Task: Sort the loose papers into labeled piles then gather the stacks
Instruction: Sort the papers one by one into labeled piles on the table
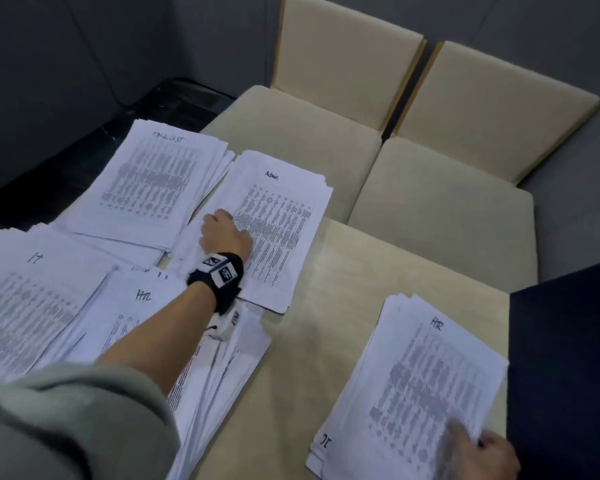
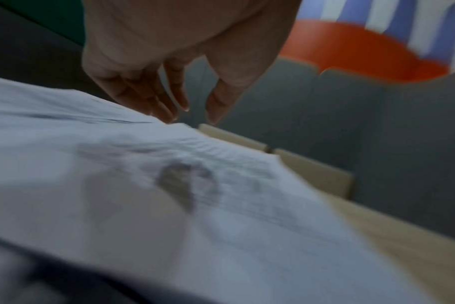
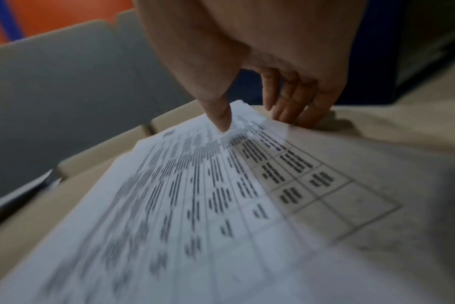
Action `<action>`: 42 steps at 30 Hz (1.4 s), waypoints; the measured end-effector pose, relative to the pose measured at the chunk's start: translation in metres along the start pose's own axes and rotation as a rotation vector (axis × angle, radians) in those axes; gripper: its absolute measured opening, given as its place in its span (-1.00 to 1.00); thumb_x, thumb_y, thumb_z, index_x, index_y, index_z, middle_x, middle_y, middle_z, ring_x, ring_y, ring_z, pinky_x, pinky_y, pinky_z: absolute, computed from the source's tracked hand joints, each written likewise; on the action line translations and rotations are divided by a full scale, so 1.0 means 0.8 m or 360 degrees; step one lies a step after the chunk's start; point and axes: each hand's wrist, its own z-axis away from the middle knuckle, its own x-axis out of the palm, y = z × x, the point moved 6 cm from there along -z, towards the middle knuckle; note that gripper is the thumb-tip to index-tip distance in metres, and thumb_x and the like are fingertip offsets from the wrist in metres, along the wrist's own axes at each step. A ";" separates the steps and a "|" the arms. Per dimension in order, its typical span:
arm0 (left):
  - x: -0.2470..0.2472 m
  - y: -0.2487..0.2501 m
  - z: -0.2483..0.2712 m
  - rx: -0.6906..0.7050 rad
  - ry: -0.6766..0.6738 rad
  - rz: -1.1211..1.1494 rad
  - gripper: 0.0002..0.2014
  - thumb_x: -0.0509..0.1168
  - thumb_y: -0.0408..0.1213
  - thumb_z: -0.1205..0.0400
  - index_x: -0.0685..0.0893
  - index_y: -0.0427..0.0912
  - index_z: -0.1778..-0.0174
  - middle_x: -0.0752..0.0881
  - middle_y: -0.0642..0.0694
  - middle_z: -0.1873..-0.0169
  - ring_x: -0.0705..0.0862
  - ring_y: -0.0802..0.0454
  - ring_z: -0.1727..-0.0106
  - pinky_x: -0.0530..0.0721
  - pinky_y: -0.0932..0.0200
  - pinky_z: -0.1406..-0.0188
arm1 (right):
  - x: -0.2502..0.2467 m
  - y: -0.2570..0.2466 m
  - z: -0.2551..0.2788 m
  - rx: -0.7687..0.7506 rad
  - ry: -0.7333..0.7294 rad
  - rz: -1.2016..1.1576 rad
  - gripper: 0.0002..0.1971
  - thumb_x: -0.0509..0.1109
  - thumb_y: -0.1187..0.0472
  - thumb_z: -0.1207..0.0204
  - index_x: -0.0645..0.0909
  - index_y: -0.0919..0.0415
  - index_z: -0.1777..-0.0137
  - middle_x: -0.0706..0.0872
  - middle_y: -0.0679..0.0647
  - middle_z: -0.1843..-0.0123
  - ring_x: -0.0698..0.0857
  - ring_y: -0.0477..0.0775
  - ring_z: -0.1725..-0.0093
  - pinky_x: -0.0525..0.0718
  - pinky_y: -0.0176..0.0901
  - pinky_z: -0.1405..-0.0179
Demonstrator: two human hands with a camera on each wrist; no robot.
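Several white paper piles with handwritten labels lie on the beige table [image 1: 305, 348]: a task list pile [image 1: 153, 178] at the back left, Admin pile [image 1: 278, 223] beside it, IT pile [image 1: 25, 306] at the left, and an HR pile [image 1: 139, 320] under my left forearm. My left hand [image 1: 226, 233] hovers on the Admin pile [image 2: 169, 195]. In the left wrist view that hand [image 2: 192, 115] has loose fingers holding nothing. At the near right, my right hand [image 1: 478, 452] grips another HR stack [image 1: 426, 382] by its corner. The thumb [image 3: 221, 121] is on top and the fingers [image 3: 294, 107] at the edge.
Two cream padded chairs [image 1: 291, 133] [image 1: 447, 209] stand close against the table's far side. A dark navy object [image 1: 568, 358] covers the right edge of the table. A black object [image 1: 174, 98] sits on the floor at the back left. Grey walls lie behind.
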 end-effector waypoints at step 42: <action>0.110 0.021 0.297 0.0609 -0.0614 -0.0487 -0.70 0.32 -0.20 -0.65 0.49 -0.17 0.38 0.64 -0.10 0.38 0.61 -0.11 0.30 0.46 0.16 0.37 | -0.034 -0.076 0.117 -0.0470 -0.0300 -0.0388 -0.78 0.36 0.59 -0.48 0.70 0.32 0.27 0.73 0.18 0.21 0.67 0.16 0.10 0.57 -0.12 0.03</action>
